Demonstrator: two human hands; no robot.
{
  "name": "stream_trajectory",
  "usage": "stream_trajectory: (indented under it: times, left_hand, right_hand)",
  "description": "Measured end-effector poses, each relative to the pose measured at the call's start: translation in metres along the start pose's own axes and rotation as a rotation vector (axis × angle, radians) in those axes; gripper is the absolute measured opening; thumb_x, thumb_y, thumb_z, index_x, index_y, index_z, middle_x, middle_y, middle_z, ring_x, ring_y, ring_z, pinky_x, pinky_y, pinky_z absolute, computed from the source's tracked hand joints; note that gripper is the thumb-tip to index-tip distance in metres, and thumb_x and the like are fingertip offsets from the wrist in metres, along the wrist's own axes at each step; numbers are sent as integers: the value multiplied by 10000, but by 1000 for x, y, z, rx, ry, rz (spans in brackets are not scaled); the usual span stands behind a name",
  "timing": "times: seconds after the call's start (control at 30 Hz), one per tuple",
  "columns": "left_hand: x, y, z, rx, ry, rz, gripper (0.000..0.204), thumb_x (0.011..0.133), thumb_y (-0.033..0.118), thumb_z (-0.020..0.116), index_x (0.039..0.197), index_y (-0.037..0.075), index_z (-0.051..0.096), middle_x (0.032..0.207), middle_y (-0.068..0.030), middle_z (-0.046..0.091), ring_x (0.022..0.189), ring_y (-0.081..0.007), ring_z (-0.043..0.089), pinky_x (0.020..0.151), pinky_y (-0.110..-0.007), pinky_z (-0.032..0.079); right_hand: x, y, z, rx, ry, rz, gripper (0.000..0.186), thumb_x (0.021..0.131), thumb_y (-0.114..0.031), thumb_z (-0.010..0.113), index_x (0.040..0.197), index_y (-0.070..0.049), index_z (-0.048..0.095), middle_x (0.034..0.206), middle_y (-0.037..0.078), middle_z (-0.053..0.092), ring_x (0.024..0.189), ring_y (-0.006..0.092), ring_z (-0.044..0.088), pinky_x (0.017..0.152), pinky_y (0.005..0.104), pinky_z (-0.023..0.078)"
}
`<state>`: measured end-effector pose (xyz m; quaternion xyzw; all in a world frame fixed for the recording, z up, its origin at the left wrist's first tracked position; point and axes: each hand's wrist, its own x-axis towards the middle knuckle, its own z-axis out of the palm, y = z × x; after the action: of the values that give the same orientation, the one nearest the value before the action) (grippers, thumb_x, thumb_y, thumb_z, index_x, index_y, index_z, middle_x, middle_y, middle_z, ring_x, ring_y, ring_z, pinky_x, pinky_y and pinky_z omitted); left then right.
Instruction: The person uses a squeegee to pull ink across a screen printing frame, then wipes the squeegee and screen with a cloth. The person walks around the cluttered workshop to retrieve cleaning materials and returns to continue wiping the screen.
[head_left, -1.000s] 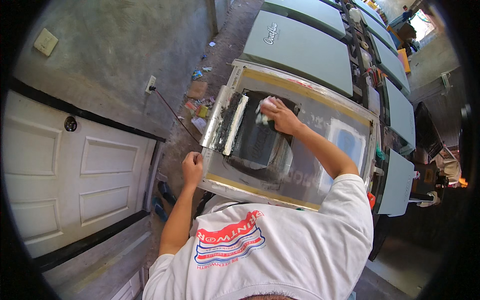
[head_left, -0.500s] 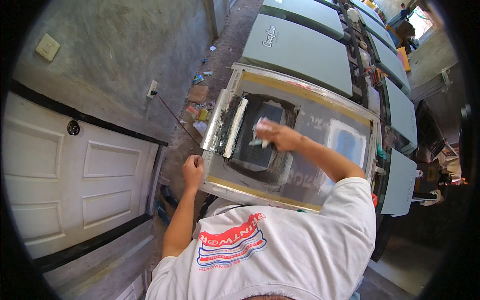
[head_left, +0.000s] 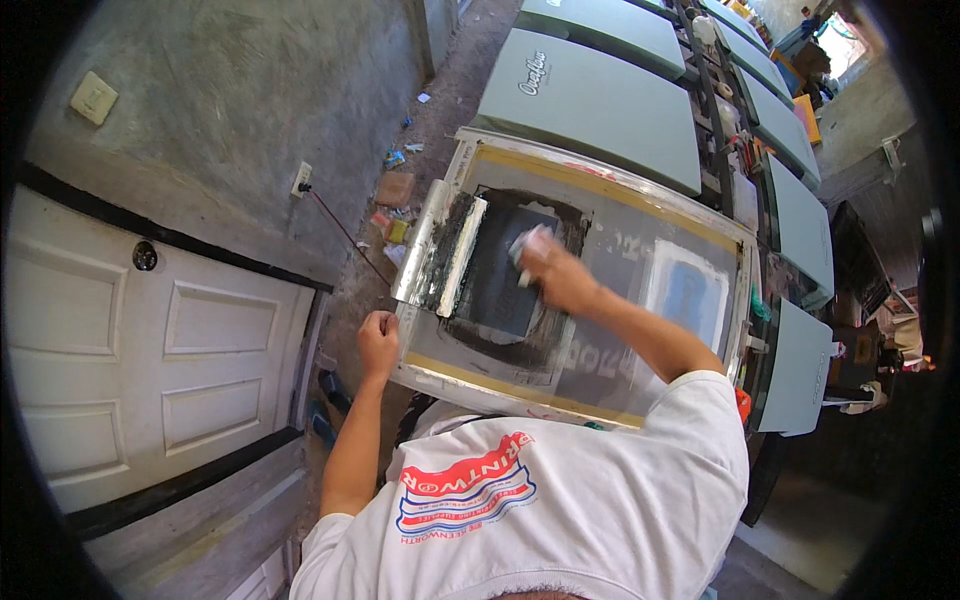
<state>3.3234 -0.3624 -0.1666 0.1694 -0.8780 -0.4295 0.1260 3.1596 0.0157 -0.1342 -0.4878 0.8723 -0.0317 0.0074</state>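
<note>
My right hand [head_left: 562, 278] presses a crumpled white rag [head_left: 531, 243] onto the dark inked area [head_left: 500, 290] of a screen-printing screen. The hand is a little blurred. The metal-framed screen [head_left: 480, 392] has yellowish tape along its inner edges and a second, bluish image area [head_left: 690, 300] at its right. A squeegee [head_left: 462, 258] with a pale blade and black ink smears lies across the screen's left end. Just outside the near left corner of the frame is my left hand [head_left: 378, 340], its fingers curled closed; whatever they may hold is hidden.
Grey-green printing boards [head_left: 590, 100] line up beyond the screen and down the right side, with a dark rail [head_left: 715, 100] between them. At left are a white panelled door [head_left: 150, 330] and a grey wall. A cord [head_left: 345, 235] hangs from a wall outlet; litter lies on the floor.
My right hand and the rag have shifted slightly right and away over the inked area. My left hand stays curled by the frame's corner. The view has moved a little.
</note>
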Motion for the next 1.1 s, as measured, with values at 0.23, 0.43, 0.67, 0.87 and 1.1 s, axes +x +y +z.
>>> stream_trajectory:
  times: [0.23,0.43,0.67,0.87,1.1]
  left_hand:
    - [-2,-3,1,-23,-9,-39,120,922,97,673,918,-22,691,806,-131,663,710,-257,622,674,-381,487]
    - [0,-1,2,11,-7,-21,138,919,110,675,946,-23,698,849,-151,691,743,-267,654,697,-376,505]
    - [-5,10,-1,75,28,-42,160,920,129,674,951,-26,698,854,-161,695,746,-285,660,704,-390,511]
    - [-3,5,0,110,12,7,156,933,138,666,944,-13,704,851,-160,697,747,-304,667,704,-404,514]
    - [1,-4,-6,-8,-79,-67,157,957,153,669,951,4,718,870,-128,715,740,-237,661,694,-379,515]
  right_hand:
    - [3,21,-10,247,-84,-13,770,688,-69,682,1448,-44,558,1588,114,438,1532,366,291,1297,414,233]
    - [35,17,3,66,-54,-180,756,691,-103,710,1428,-20,562,1541,145,478,1519,353,315,1302,440,205]
    - [2,-9,5,351,1,-441,682,681,-59,718,1356,-46,625,1530,109,509,1513,320,347,1298,438,236]
    - [29,33,6,121,137,189,603,677,48,663,1276,-25,674,1463,109,571,1454,359,417,1261,419,313]
    - [-23,-110,7,321,243,-163,502,767,41,637,1266,1,680,1438,135,576,1434,351,458,1215,434,393]
